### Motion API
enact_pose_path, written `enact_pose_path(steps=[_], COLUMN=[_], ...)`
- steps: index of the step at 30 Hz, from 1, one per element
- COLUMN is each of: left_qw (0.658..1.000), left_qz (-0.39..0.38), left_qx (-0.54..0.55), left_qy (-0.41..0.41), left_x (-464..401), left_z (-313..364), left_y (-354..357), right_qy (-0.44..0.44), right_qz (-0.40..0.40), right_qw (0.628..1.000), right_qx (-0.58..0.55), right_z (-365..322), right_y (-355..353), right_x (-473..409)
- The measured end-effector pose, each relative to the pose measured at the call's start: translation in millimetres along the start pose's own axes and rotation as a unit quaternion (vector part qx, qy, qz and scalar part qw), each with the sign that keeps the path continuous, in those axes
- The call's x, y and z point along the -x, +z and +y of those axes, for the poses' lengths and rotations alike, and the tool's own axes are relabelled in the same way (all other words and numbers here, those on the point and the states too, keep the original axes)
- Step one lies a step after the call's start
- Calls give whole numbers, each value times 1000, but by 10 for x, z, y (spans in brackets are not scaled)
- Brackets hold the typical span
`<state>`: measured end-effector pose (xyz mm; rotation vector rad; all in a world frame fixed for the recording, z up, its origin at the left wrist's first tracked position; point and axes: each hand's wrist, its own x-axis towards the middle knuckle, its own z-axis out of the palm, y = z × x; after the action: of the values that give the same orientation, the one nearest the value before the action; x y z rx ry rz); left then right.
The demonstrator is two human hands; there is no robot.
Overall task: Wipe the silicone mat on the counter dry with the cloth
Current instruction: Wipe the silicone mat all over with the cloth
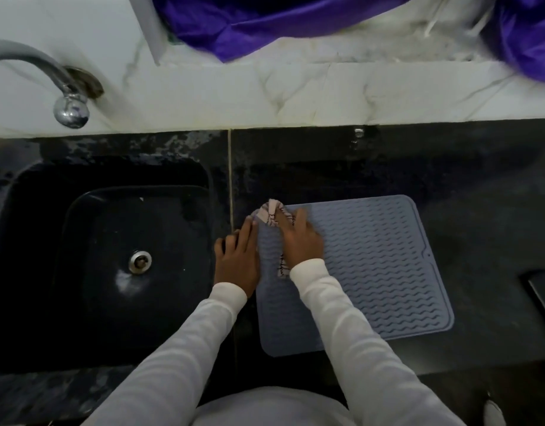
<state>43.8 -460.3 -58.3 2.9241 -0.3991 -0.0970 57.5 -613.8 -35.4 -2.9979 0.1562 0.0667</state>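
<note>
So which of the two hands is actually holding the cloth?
The right hand, on the mat: its fingers hold the striped cloth at the mat's far left corner. The left hand lies flat at the mat's edge, holding nothing.

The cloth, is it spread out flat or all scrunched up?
Scrunched up. The cloth is bunched under the right hand at the mat's far left corner, with only a small lump and strip showing.

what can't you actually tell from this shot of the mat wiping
- Head view: whether the grey ribbed silicone mat is still wet; too fine to see.
- Most of the pale patterned cloth, covered by the right hand.
- The mat's left edge, under the left hand and white sleeves.
- The dark flat object at right, cut off by the frame edge.
- The purple fabric at top, cut off and blurred.
</note>
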Motion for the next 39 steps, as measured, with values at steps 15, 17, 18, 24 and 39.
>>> enact_pose_path(steps=[15, 17, 18, 24, 39], left_qw=[999, 999, 999, 999, 998], left_qz=[-6, -11, -13, -5, -30], left_qx=[33, 33, 32, 36, 16], left_qy=[-24, -27, -28, -34, -55], left_x=[11, 6, 3, 15, 11], left_z=[28, 29, 33, 68, 99], left_y=[54, 58, 61, 37, 22], right_qy=[216, 232, 242, 261, 32], right_qz=[42, 54, 56, 64, -34], right_qw=[975, 971, 969, 963, 988], right_qx=[1, 15, 11, -6, -145], right_z=[1923, 2107, 2177, 2345, -441], right_y=[-379, -387, -385, -421, -85], right_x=[-120, -128, -128, -115, 733])
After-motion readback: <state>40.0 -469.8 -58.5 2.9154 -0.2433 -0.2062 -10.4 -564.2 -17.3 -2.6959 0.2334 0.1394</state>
